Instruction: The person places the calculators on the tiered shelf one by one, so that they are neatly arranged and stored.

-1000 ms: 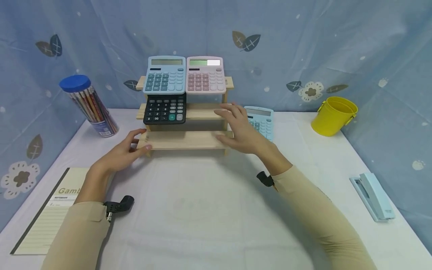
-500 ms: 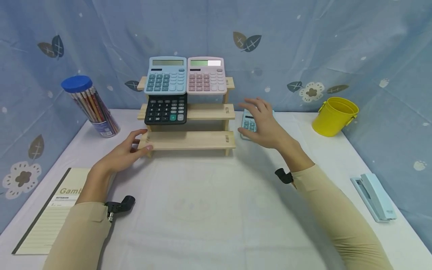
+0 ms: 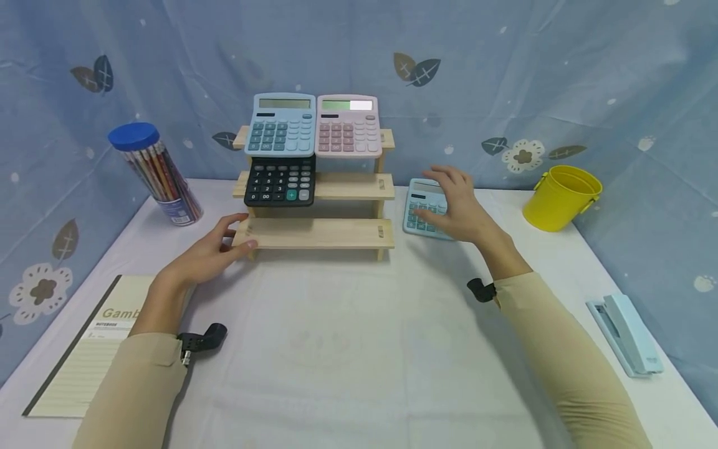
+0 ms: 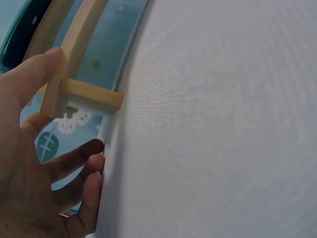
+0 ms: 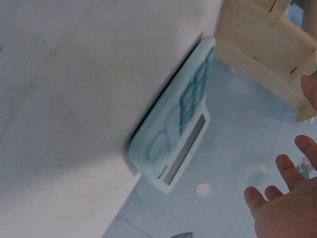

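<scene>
A three-tier wooden shelf point(image 3: 320, 234) stands at the back of the table. My left hand point(image 3: 204, 255) pinches the left end of its lowest tier, thumb in front and forefinger behind; the other fingers curl loosely beside it in the left wrist view. A light blue calculator point(image 3: 417, 201) lies on the table to the right of the shelf. Above it hovers my right hand point(image 3: 462, 215), fingers spread and apart from the calculator point(image 5: 173, 114) in the right wrist view. The top tier bears a blue calculator point(image 3: 280, 128) and a pink calculator point(image 3: 348, 128); a black calculator point(image 3: 280, 184) sits on the middle tier's left.
At the back left leans a tub of pencils point(image 3: 162, 178) with a blue lid. A notebook point(image 3: 78, 362) lies at the left, partly under my forearm. On the right are a yellow bucket point(image 3: 552, 206) and a light blue stapler point(image 3: 628, 337). Patterned blue cloth point(image 3: 348, 37) walls the table.
My right hand has moved right, from the right end of the shelf to over the light blue calculator on the table. The left hand keeps its place on the shelf.
</scene>
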